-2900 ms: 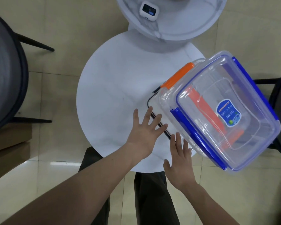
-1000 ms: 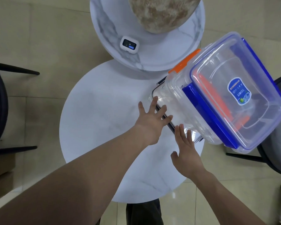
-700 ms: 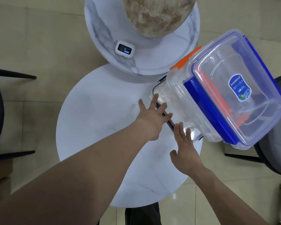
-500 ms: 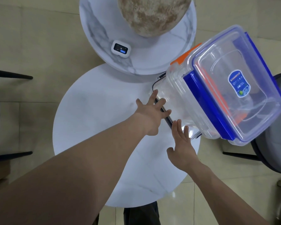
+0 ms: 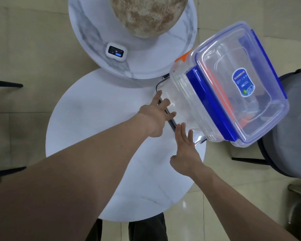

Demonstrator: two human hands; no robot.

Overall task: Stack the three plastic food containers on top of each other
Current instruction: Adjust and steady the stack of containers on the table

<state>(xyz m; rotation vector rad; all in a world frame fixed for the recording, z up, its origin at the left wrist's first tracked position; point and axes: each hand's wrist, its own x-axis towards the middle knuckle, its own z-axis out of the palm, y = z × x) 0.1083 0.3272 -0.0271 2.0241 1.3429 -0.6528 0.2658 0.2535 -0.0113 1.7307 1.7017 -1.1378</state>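
Observation:
Three clear plastic containers stand stacked at the right edge of the round white table [image 5: 97, 119]. The top one, the blue-lidded container [image 5: 236, 84], carries a blue label. Under it sits the orange-lidded container [image 5: 181, 58], of which only an orange corner and clips show. The lowest, the black-rimmed container [image 5: 170, 122], shows only its dark rim. My left hand [image 5: 156, 115] lies with fingers spread against the stack's near side, touching the black rim. My right hand [image 5: 186, 152] is flat, fingertips at the stack's lower corner. Neither hand grips anything.
A smaller marble round table [image 5: 146, 63] stands behind, partly over the white one, with a small white device [image 5: 116, 52] and a large speckled brown globe [image 5: 146, 14] on it. A dark chair [image 5: 288, 129] is close on the right, more chair legs on the left.
The camera has moved forward, so the stack and tables sit lower in view. Both hands stay flat against the stack's near side, shifted slightly along it.

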